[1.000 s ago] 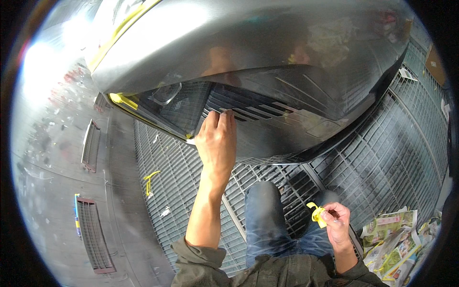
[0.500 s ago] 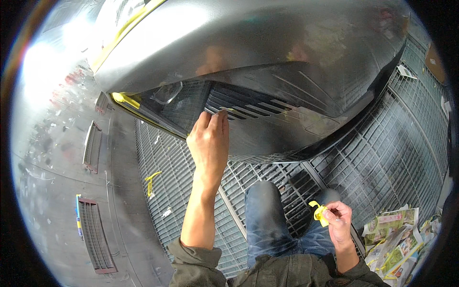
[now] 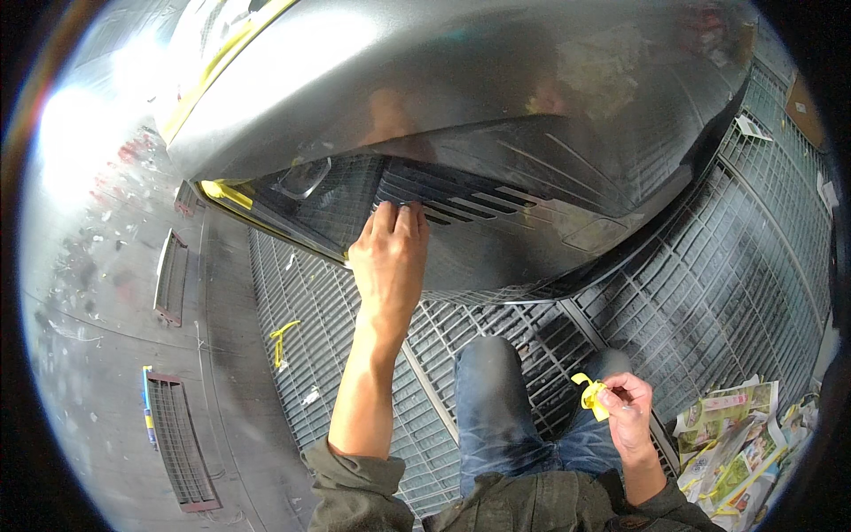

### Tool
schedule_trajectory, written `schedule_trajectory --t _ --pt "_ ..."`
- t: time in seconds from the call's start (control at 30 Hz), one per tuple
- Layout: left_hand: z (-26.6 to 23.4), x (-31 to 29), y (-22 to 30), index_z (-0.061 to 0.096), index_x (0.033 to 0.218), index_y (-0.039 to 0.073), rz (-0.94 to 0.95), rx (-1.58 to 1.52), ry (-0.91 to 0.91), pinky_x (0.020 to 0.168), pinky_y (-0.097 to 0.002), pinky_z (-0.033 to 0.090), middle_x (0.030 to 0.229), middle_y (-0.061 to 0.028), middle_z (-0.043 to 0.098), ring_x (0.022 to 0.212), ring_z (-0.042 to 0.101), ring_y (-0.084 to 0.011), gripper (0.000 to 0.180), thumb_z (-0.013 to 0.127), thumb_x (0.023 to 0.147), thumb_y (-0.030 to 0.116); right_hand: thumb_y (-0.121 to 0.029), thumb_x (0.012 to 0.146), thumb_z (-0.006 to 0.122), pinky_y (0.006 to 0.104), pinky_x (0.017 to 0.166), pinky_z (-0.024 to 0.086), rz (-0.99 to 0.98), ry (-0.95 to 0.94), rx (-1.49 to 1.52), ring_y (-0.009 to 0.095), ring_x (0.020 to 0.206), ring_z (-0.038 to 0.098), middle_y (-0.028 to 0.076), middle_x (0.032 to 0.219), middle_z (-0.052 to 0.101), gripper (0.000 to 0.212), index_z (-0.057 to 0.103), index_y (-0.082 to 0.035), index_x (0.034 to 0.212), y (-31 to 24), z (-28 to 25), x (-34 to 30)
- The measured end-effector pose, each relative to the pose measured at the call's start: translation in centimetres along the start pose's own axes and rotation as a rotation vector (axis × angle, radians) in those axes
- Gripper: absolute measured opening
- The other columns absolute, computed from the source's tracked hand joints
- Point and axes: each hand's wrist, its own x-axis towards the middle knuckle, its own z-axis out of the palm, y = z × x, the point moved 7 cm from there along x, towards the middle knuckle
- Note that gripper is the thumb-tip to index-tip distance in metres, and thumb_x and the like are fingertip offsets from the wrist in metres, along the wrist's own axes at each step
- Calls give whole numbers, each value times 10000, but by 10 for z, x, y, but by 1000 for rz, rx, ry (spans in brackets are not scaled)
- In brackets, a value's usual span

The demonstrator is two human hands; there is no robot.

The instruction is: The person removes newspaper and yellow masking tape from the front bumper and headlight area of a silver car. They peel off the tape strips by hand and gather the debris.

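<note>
Grating (image 3: pixel 319 310) underlies the bumper (image 3: pixel 479 80); our left hand (image 3: pixel 390 262) is at its slats (image 3: pixel 465 206), grip hidden; well below it, our right hand (image 3: pixel 631 421) pinches tape (image 3: pixel 596 402).

Slatted vent (image 3: pixel 461 202) in the big grey bumper (image 3: pixel 461 71) is pretty much covered at one end by the left hand (image 3: pixel 388 262), fingertips bunched up; whether anything's gripped there can't really be seen. Toward the wearer from the bumper, a curly bit of yellow tape (image 3: pixel 592 401) is pinched in the right hand (image 3: pixel 629 412). Metal grating (image 3: pixel 709 257) is laid below the bumper, with crumpled printed paper (image 3: pixel 731 434) heaped off past its lower right.
</note>
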Motion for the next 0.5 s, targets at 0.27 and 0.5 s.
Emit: schedule_trajectory --t 0.27,0.5 --pt "7 3 1 650 899 43 13 56 -40 581 -354 543 774 -85 560 711 649 -246 114 692 862 142 -31 844 740 229 688 512 -10 -4 12 98 716 641 53 835 692 102 673 18 904 -2 -2 0" --pt "-8 -7 2 656 881 47 -32 -101 15 571 -375 532 757 -87 589 661 642 -271 98 713 844 117 -32 851 736 231 696 514 -18 3 17 102 732 645 57 845 693 107 674 24 917 -5 -6 -2"
